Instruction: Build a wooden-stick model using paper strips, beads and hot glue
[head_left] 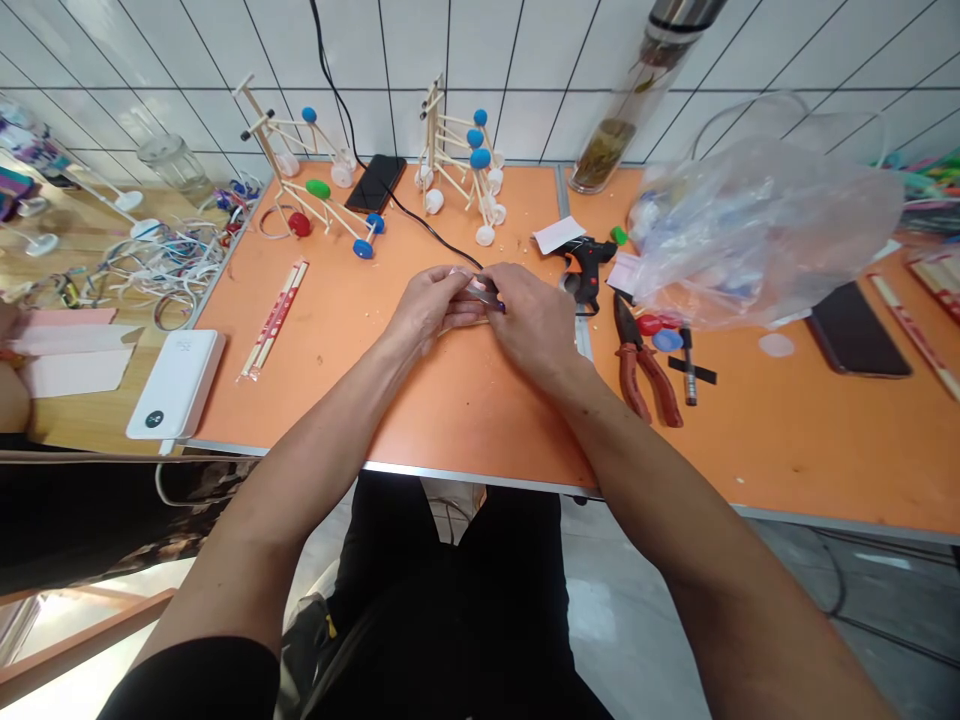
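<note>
My two hands meet over the middle of the orange table. My left hand (435, 305) is closed, its fingertips pinching a small whitish piece (459, 272) that is mostly covered. Closed as well, my right hand (531, 315) grips a small metal blade (484, 293) with a dark blue bit near the thumb; its handle is hidden in the fist. The blade lies against the fingers of my left hand, and I cannot tell whether it touches the whitish piece. A black glue gun (589, 268) lies just right of my right hand.
Stick models with cap wheels (315, 190) (457, 150) stand at the back beside a phone (376, 183). Wrapped chopsticks (276, 318) and a power bank (176, 385) lie left. Pliers (645, 370), a plastic bag (757, 230), another phone (859, 330) and a tall bottle (611, 130) are right.
</note>
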